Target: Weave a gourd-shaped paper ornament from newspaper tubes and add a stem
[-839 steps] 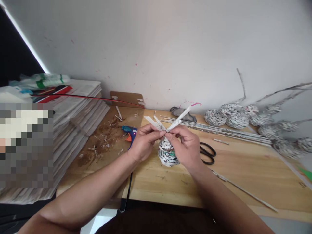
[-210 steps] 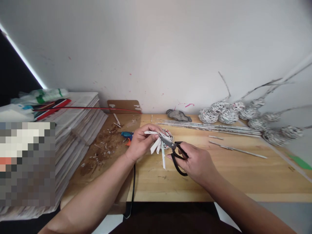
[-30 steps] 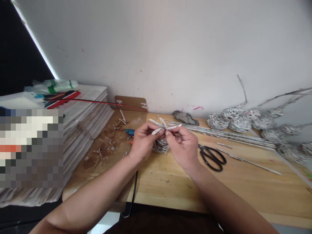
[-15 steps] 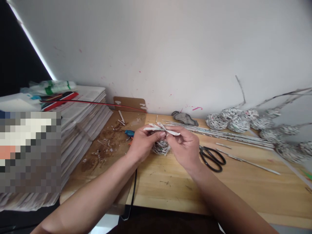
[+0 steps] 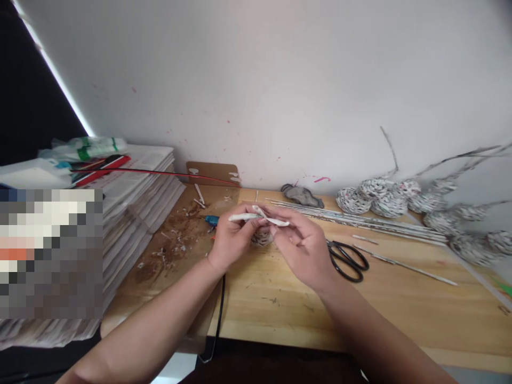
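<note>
A small woven paper ball (image 5: 262, 238) with white paper strips (image 5: 245, 217) sticking out of its top is between my hands, over the middle of the table. My left hand (image 5: 232, 237) pinches the strips from the left with thumb and fingers. From the right, my right hand (image 5: 302, 242) has its fingers closed on the strip ends, its thumb close to the left thumb. Both hands partly hide the ball. Black-handled scissors (image 5: 349, 260) lie just right of my right hand, their blades partly hidden by it.
Long paper rods (image 5: 376, 223) and a grey glove (image 5: 303, 196) lie near the wall. Several woven balls (image 5: 390, 204) with twigs stand at the right. A blue tool (image 5: 211, 220), paper scraps and a tall newspaper stack (image 5: 140, 200) are at the left.
The strips have tilted and shifted a little left and down between my fingers. Less of the ball shows below my hands. The whole view has shifted slightly.
</note>
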Demonstrator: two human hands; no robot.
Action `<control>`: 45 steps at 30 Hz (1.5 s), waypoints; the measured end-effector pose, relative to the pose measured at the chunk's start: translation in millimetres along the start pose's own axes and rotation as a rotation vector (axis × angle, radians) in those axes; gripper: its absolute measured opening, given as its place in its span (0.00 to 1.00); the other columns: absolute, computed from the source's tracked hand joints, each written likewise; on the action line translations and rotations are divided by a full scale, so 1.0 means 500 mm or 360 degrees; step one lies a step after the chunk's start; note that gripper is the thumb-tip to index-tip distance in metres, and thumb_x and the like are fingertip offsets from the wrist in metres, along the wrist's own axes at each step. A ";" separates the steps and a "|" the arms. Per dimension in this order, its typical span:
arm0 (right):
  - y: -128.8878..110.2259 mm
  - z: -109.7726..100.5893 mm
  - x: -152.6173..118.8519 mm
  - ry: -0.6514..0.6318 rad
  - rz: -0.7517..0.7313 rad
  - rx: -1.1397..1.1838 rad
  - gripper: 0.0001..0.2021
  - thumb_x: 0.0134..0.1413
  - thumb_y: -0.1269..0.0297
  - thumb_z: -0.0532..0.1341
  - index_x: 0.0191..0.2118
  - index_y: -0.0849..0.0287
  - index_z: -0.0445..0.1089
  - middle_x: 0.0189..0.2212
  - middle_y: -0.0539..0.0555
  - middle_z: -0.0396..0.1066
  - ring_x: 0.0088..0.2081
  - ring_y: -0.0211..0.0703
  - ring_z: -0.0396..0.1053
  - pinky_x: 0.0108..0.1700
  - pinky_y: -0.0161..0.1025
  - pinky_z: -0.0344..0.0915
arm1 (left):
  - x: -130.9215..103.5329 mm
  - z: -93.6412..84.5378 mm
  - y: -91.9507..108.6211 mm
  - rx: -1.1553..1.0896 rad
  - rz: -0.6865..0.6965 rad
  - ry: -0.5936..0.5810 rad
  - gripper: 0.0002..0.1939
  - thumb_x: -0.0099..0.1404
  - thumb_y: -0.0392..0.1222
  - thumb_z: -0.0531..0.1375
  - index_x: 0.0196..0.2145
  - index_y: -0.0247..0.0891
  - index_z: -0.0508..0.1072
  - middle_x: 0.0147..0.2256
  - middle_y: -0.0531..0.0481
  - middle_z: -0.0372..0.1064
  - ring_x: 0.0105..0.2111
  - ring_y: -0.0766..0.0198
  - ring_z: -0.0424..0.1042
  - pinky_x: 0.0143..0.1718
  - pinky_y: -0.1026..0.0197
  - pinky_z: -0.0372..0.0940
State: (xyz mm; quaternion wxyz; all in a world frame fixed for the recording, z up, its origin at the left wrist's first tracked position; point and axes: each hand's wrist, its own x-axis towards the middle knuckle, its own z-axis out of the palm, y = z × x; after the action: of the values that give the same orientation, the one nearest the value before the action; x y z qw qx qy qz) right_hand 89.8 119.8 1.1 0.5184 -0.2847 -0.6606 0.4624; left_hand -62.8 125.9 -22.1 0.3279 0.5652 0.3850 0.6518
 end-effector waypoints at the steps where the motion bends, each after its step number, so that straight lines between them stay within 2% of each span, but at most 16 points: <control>1: -0.004 -0.017 -0.009 0.0004 -0.0033 -0.0196 0.17 0.59 0.70 0.61 0.53 0.51 0.74 0.53 0.53 0.76 0.50 0.46 0.76 0.52 0.44 0.74 | -0.001 -0.001 0.000 0.0078 0.0092 -0.0014 0.02 0.60 0.38 0.68 0.32 0.38 0.79 0.35 0.48 0.80 0.37 0.61 0.78 0.39 0.61 0.73; 4: -0.008 -0.108 -0.044 0.0157 -0.0088 -0.0973 0.14 0.59 0.66 0.62 0.50 0.52 0.75 0.48 0.54 0.78 0.41 0.46 0.77 0.44 0.43 0.74 | -0.007 -0.001 -0.002 0.0207 0.0309 -0.0069 0.03 0.61 0.35 0.68 0.35 0.39 0.80 0.37 0.47 0.81 0.40 0.59 0.79 0.46 0.57 0.72; 6: 0.000 -0.193 -0.071 0.0149 -0.0014 -0.1512 0.10 0.59 0.60 0.61 0.43 0.54 0.76 0.42 0.56 0.79 0.43 0.52 0.76 0.43 0.46 0.71 | -0.010 -0.001 -0.005 0.0276 0.0388 -0.0100 0.04 0.62 0.34 0.67 0.35 0.39 0.80 0.36 0.46 0.81 0.39 0.59 0.79 0.46 0.56 0.72; 9: 0.025 -0.306 -0.109 -0.0105 0.0365 -0.1984 0.10 0.56 0.57 0.60 0.34 0.55 0.75 0.33 0.58 0.79 0.36 0.54 0.75 0.38 0.46 0.67 | -0.012 0.000 -0.009 0.0401 0.0479 -0.0142 0.05 0.63 0.32 0.66 0.36 0.39 0.81 0.35 0.46 0.81 0.36 0.61 0.79 0.43 0.58 0.72; 12: 0.045 -0.354 -0.130 -0.0273 0.0561 -0.2139 0.07 0.54 0.60 0.59 0.32 0.56 0.73 0.33 0.58 0.78 0.37 0.54 0.74 0.37 0.45 0.65 | -0.013 0.001 -0.014 0.0489 0.0580 -0.0188 0.06 0.64 0.32 0.64 0.37 0.40 0.81 0.35 0.47 0.81 0.36 0.61 0.79 0.42 0.59 0.72; 16: 0.048 -0.338 -0.126 -0.0370 0.0617 -0.2194 0.04 0.52 0.63 0.59 0.29 0.56 0.68 0.28 0.56 0.75 0.31 0.50 0.71 0.31 0.41 0.59 | -0.012 0.001 -0.023 0.0613 0.0630 -0.0171 0.08 0.65 0.33 0.63 0.37 0.43 0.82 0.35 0.47 0.81 0.37 0.60 0.79 0.42 0.58 0.72; 19: 0.033 -0.322 -0.122 -0.0341 0.0682 -0.2024 0.04 0.49 0.63 0.61 0.29 0.56 0.67 0.24 0.51 0.71 0.27 0.45 0.67 0.30 0.39 0.58 | -0.011 0.000 -0.028 0.0624 0.0607 -0.0141 0.07 0.65 0.35 0.63 0.37 0.43 0.82 0.35 0.47 0.81 0.37 0.59 0.79 0.42 0.57 0.73; 23: 0.002 -0.309 -0.132 -0.0315 0.0905 -0.1180 0.09 0.52 0.59 0.63 0.37 0.58 0.72 0.28 0.51 0.73 0.30 0.42 0.69 0.33 0.39 0.65 | -0.013 0.002 -0.029 0.0527 0.0519 -0.0208 0.07 0.65 0.36 0.62 0.37 0.42 0.82 0.35 0.45 0.82 0.37 0.59 0.79 0.43 0.56 0.72; 26: -0.018 -0.285 -0.145 -0.0408 0.1019 -0.0491 0.15 0.53 0.56 0.65 0.43 0.59 0.75 0.29 0.53 0.73 0.30 0.42 0.70 0.32 0.39 0.67 | -0.018 0.006 -0.028 0.0424 0.0429 -0.0251 0.07 0.66 0.36 0.63 0.38 0.42 0.82 0.36 0.45 0.82 0.38 0.59 0.79 0.43 0.56 0.71; 28: -0.027 -0.264 -0.151 -0.0491 0.1032 -0.0287 0.16 0.52 0.55 0.67 0.43 0.59 0.75 0.29 0.53 0.73 0.30 0.43 0.71 0.32 0.40 0.69 | -0.020 0.009 -0.029 0.0371 0.0362 -0.0267 0.06 0.65 0.36 0.64 0.37 0.41 0.82 0.36 0.45 0.81 0.37 0.59 0.79 0.42 0.57 0.71; 32: -0.047 -0.230 -0.148 -0.0480 0.0912 -0.0507 0.09 0.50 0.62 0.67 0.37 0.59 0.72 0.33 0.54 0.73 0.33 0.43 0.72 0.36 0.40 0.71 | -0.024 0.014 -0.036 0.0274 0.0197 -0.0273 0.04 0.65 0.37 0.64 0.35 0.38 0.81 0.34 0.45 0.80 0.35 0.62 0.78 0.40 0.60 0.71; 34: -0.062 -0.223 -0.142 -0.0427 0.0846 -0.0624 0.07 0.52 0.62 0.65 0.36 0.58 0.70 0.31 0.52 0.72 0.31 0.42 0.71 0.34 0.39 0.70 | -0.025 0.016 -0.042 0.0174 0.0087 -0.0227 0.03 0.62 0.37 0.66 0.35 0.38 0.78 0.34 0.46 0.79 0.35 0.63 0.78 0.39 0.62 0.71; 35: -0.071 -0.222 -0.138 -0.0396 0.0810 -0.0698 0.07 0.54 0.61 0.64 0.36 0.57 0.68 0.29 0.51 0.71 0.30 0.41 0.69 0.31 0.38 0.69 | -0.025 0.017 -0.045 0.0112 0.0029 -0.0200 0.07 0.61 0.37 0.68 0.37 0.38 0.75 0.34 0.47 0.79 0.36 0.63 0.79 0.39 0.62 0.72; 38: -0.096 -0.220 -0.124 -0.0333 0.0635 -0.1150 0.12 0.53 0.55 0.66 0.29 0.55 0.63 0.23 0.47 0.65 0.24 0.37 0.62 0.25 0.35 0.61 | -0.027 0.019 -0.051 -0.0024 -0.0064 -0.0159 0.15 0.59 0.36 0.69 0.40 0.40 0.68 0.34 0.50 0.79 0.36 0.62 0.80 0.37 0.63 0.73; 41: -0.110 -0.215 -0.113 -0.0393 0.0491 -0.1582 0.20 0.47 0.50 0.70 0.27 0.54 0.60 0.20 0.45 0.64 0.21 0.36 0.58 0.24 0.35 0.55 | -0.032 0.021 -0.048 0.0007 -0.0018 -0.0161 0.16 0.60 0.36 0.68 0.40 0.41 0.65 0.33 0.50 0.79 0.37 0.60 0.81 0.36 0.61 0.74; 45: -0.109 -0.200 -0.105 -0.0561 0.0468 -0.1776 0.23 0.46 0.42 0.69 0.27 0.54 0.61 0.20 0.45 0.66 0.22 0.38 0.60 0.25 0.36 0.53 | -0.039 0.023 -0.036 0.0047 0.0047 -0.0119 0.14 0.62 0.39 0.68 0.39 0.41 0.65 0.34 0.48 0.80 0.37 0.59 0.81 0.39 0.58 0.75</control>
State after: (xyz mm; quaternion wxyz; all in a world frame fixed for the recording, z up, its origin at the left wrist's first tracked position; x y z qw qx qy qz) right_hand 206.0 84.4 31.9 0.1042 -0.5211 -0.8332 0.1530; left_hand -48.6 119.3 -46.3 0.3239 0.5997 0.3736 0.6292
